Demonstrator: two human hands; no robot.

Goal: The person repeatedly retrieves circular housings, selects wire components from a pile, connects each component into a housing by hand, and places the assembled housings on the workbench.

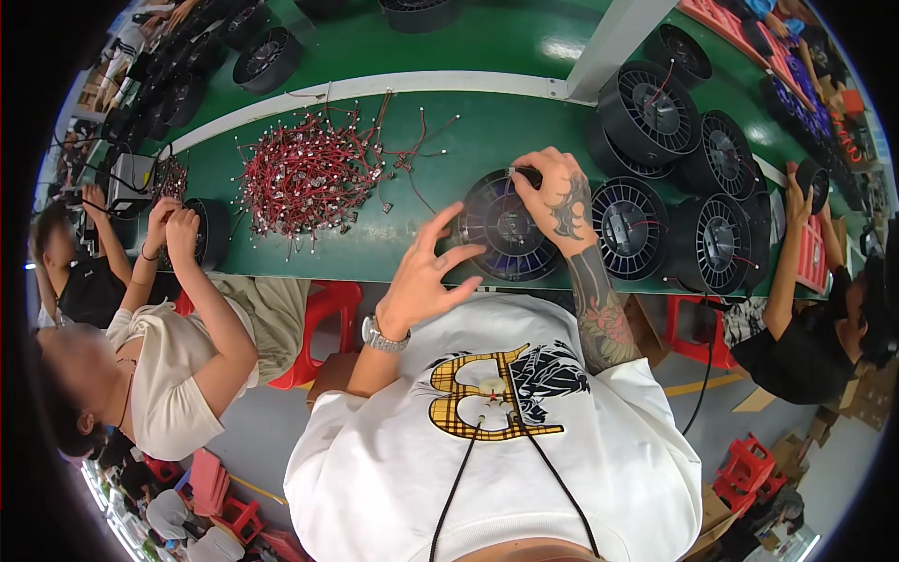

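Note:
A round black spoked housing [508, 221], shaped like a drum, lies on the green table directly in front of me. At its left edge my left hand [426, 281] is raised with fingers spread and nothing in them. Over its upper right part, my right hand [560, 199] is closed, thumb and fingers curled together. A short dark piece [530, 176] shows by the fingers, too covered to name. To the left sits a large tangled heap of red and black wire leads [309, 178] with small white connectors. One lead runs from the heap toward the housing.
Several similar black housings [632, 228] stand on the right, some stacked. A white metal frame bar [375, 86] crosses the table's far side, with an upright post [613, 47]. One co-worker [178, 347] sits at left, another [815, 318] at right. Red stools [328, 328] stand below.

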